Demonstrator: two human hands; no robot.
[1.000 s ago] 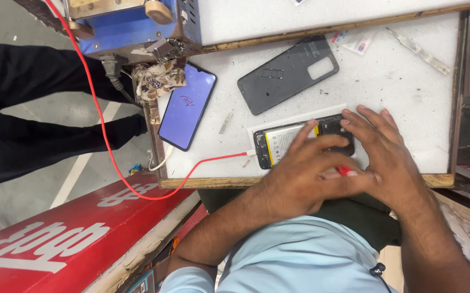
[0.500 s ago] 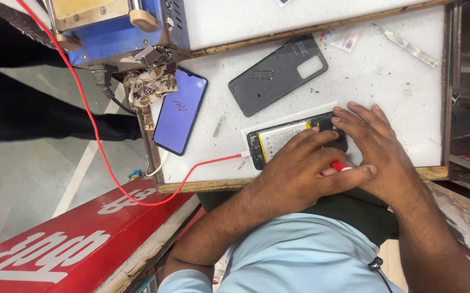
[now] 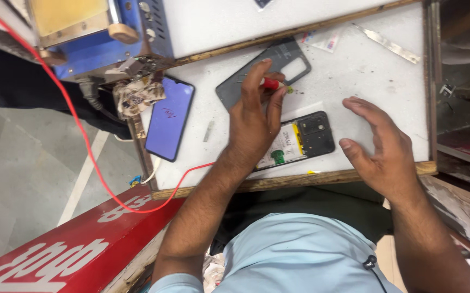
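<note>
My left hand [image 3: 256,122] pinched a small red-handled screwdriver [image 3: 270,83], tip toward one o'clock, over the grey back cover [image 3: 294,59]. My right hand [image 3: 379,146] hovered flat and empty at three o'clock of the opened phone [image 3: 303,141], which lay near the bench's [image 3: 354,81] front edge. I judged this the unscrewing stage; next called for steadying the phone. A lit phone [image 3: 169,116] lay at nine o'clock.
</note>
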